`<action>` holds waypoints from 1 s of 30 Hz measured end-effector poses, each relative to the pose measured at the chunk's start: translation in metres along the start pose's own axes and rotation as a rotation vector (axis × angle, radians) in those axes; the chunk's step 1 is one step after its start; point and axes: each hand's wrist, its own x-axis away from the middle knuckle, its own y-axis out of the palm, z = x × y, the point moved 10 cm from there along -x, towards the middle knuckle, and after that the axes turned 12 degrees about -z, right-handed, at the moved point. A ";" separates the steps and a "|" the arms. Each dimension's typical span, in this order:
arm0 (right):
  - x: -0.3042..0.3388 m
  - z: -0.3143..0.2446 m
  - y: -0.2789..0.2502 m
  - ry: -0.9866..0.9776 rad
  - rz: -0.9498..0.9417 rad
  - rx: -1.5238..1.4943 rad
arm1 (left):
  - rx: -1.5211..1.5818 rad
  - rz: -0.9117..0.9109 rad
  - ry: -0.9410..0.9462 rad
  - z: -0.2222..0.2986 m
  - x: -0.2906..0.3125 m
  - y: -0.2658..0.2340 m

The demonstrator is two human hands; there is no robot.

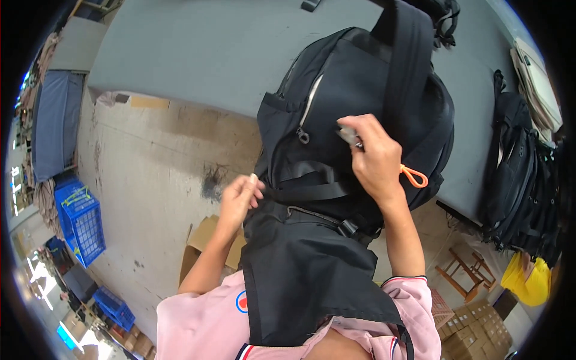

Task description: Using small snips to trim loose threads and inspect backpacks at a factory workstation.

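Note:
A black backpack (360, 78) lies on the grey table in front of me, overhanging its near edge and reaching toward my black apron (306, 270). My left hand (240, 198) is closed at the backpack's left side, thumb and fingers pinched at the end of a black webbing strap (312, 192). Over the front panel, my right hand (375, 153) is closed around a small metal tool (348, 135), blurred, that looks like thread snips. An orange cord loop (414, 177) sticks out by the right wrist. Left of the right hand hangs a zipper pull (303, 137).
Several black bags (510, 168) and pale bags (537, 90) are piled at the table's right. Blue plastic crates (81, 222) stand at the left. An open cardboard box (207, 240) sits below my left arm. A wooden stool (465, 273) and stacked cartons (474, 330) are lower right.

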 end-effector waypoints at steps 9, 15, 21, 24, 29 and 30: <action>-0.002 0.003 0.013 0.064 -0.120 -0.024 | 0.735 -0.182 -0.102 -0.049 -0.025 0.028; 0.010 -0.024 0.003 0.035 -0.102 -0.333 | 0.458 0.093 0.424 0.053 0.013 0.017; -0.009 -0.033 0.029 0.097 -0.296 -0.443 | 0.397 -0.409 0.379 0.109 -0.007 0.104; 0.000 -0.004 0.030 0.271 -0.328 -0.601 | 0.044 -0.464 0.380 0.111 -0.014 0.113; 0.020 0.024 0.044 0.536 -0.219 -1.214 | 0.406 -0.538 0.296 0.114 -0.009 0.132; 0.018 0.025 0.027 0.428 -0.103 -0.946 | 0.402 -0.536 0.294 0.115 -0.009 0.131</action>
